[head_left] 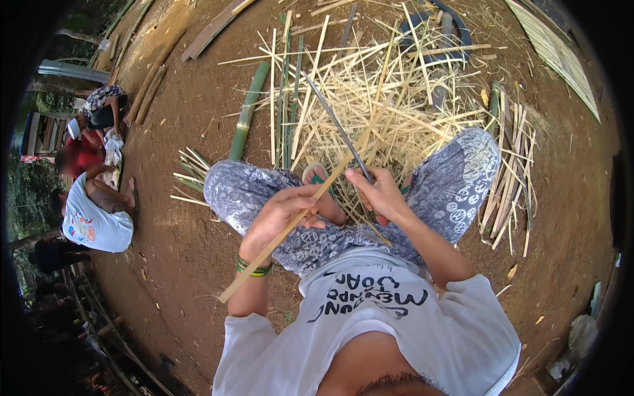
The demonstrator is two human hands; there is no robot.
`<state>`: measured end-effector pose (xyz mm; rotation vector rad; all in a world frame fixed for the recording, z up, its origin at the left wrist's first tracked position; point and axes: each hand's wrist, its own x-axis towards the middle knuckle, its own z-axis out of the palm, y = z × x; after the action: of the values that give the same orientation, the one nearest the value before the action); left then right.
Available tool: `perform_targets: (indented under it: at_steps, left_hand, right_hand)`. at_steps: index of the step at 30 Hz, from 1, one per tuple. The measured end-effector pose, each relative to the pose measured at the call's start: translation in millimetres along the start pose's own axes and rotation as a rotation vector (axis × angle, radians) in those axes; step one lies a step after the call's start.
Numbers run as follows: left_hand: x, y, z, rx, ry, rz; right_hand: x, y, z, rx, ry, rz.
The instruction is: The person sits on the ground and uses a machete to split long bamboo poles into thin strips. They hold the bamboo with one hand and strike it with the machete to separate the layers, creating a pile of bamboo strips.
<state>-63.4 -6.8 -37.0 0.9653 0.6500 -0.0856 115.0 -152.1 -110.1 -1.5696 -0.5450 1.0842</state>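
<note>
My left hand (289, 210) is closed round a long, flat, pale bamboo strip (267, 249). One end of the strip lies over my left wrist, and the other slants up and away to the right over the shavings. In my right hand (378, 193) is the dark handle of a knife (335, 121), its long, narrow blade pointing away and to the left. The blade crosses the strip just ahead of my right hand. Whether its edge cuts into the strip I cannot tell. Both hands are above my lap, between my bent knees.
A heap of bamboo shavings (370, 99) spreads ahead of my feet. To its left lies a green bamboo pole (249, 112). Bundled strips (508, 171) lie beside my right knee, and a dark ring-shaped thing (462, 30) is beyond the heap. Several people (99, 211) sit at the far left.
</note>
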Motion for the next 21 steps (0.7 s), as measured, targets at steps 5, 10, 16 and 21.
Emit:
perform_targets:
  at_steps: [5,10,16,21]
  left_hand:
    - [-2,17,5,0.153,-0.008,0.075]
    - [-5,14,-1,0.006,0.051,0.285]
    - [-18,7,67,-0.132,0.515,1.216]
    - [-22,33,71,0.131,0.126,1.519]
  right_hand:
    - [5,5,30,0.512,-0.017,0.143]
    - [22,-17,39,0.849,0.046,0.144]
    - [24,-41,45,0.910,0.069,0.186]
    - [25,-44,69,0.980,0.090,0.239]
